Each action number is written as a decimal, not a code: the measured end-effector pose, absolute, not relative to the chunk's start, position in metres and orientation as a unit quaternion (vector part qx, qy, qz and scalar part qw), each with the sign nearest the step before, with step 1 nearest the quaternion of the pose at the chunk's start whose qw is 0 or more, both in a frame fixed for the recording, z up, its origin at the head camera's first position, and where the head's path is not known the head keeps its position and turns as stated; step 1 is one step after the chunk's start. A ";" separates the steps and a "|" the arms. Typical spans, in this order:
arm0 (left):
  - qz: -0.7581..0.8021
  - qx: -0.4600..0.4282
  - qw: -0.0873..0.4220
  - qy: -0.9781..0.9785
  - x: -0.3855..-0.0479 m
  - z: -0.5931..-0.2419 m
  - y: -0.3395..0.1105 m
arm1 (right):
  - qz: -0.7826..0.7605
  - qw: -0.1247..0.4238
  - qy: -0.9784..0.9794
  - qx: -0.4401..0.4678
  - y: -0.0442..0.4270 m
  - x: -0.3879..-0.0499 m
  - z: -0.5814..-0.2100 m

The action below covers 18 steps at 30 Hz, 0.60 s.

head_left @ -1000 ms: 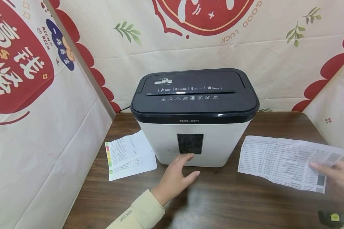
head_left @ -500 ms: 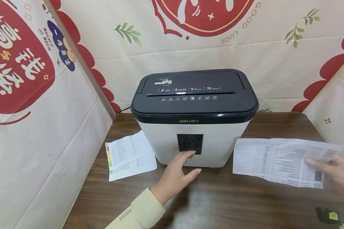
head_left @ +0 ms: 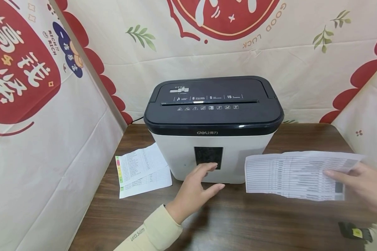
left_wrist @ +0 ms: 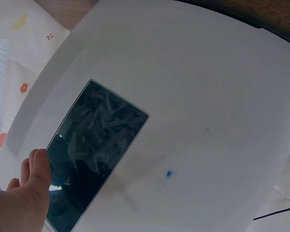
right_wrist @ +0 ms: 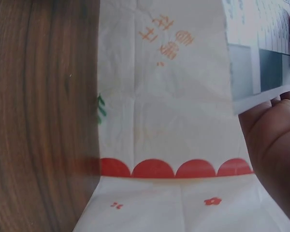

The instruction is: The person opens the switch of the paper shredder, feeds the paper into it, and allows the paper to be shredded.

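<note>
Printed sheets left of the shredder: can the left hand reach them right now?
Likely yes: the left hand holds nothing, and nothing visible blocks its way across the tabletop to the printed sheets.

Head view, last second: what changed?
The right hand moved left, carrying the printed sheet toward the shredder. The left hand edged slightly right and forward. Nothing was newly gripped or released. Shredder and the papers on the table's left side stayed put.

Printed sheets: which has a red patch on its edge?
The upper sheet of the overlapping pair left of the shredder. The lower sheet shows only green there; the third sheet, in the right hand, shows no colour strip.
</note>
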<state>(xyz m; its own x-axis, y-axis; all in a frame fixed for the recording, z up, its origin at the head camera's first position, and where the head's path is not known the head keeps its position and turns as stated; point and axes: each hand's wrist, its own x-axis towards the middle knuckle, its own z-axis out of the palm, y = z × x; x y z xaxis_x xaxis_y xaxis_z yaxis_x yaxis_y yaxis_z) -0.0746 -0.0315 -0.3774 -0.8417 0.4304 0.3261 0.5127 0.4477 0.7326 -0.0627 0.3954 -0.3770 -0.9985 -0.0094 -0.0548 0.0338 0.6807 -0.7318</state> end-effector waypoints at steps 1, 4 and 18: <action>-0.450 -0.278 0.046 -0.847 -0.075 -0.376 -0.031 | -0.388 0.027 0.921 0.007 0.393 -0.063 -0.375; -0.465 -0.278 0.044 -0.839 -0.075 -0.373 -0.031 | -0.360 0.026 0.933 0.006 0.385 -0.064 -0.366; -0.488 -0.281 0.057 -0.824 -0.082 -0.365 -0.029 | -0.387 0.009 0.922 -0.005 0.347 -0.072 -0.348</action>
<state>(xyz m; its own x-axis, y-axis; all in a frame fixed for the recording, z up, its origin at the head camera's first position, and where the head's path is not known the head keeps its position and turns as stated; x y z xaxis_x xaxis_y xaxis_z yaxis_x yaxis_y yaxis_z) -0.0816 -0.0286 -0.3645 -0.8360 0.4070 0.3681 0.5184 0.3653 0.7732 -0.0718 0.3472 -0.3477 -0.9998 -0.0171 -0.0123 -0.0032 0.7002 -0.7140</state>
